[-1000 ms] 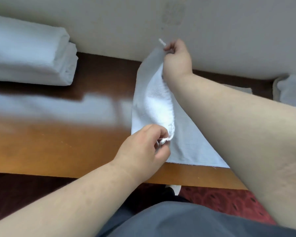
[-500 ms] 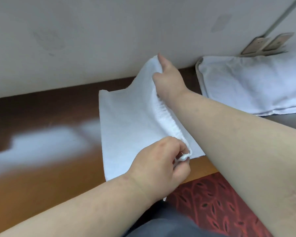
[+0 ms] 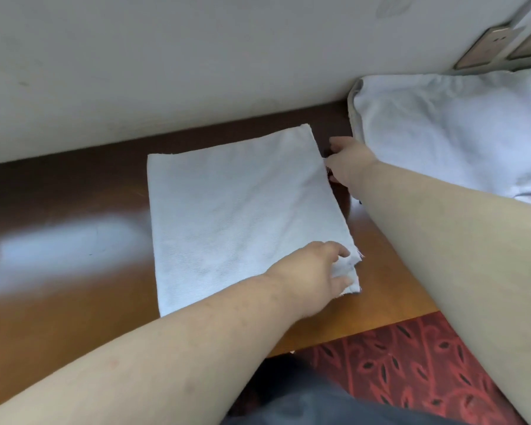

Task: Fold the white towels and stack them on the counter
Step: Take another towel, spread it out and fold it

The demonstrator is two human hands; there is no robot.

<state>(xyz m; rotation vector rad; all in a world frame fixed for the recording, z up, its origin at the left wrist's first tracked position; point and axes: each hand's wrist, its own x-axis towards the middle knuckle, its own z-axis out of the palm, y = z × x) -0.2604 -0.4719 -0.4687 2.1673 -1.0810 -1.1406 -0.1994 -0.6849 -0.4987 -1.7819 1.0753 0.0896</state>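
Note:
A white towel point(image 3: 239, 210) lies folded flat on the wooden counter point(image 3: 68, 302), its long side running away from me. My left hand point(image 3: 307, 280) is at the towel's near right corner and pinches the layered edges between thumb and fingers. My right hand point(image 3: 347, 164) reaches to the far right edge of the same towel and holds it there with its fingertips, which are partly hidden. A pile of unfolded white towels point(image 3: 448, 133) lies to the right against the wall.
A pale wall point(image 3: 196, 56) runs along the back of the counter. Wall sockets point(image 3: 485, 50) sit at the top right above the pile. The counter's front edge is near me, with red patterned carpet point(image 3: 396, 378) below it.
Both hands carried the lifted half of the towel over to the right and laid it down, so the towel now lies flat and doubled. The view swung right, away from the folded stack.

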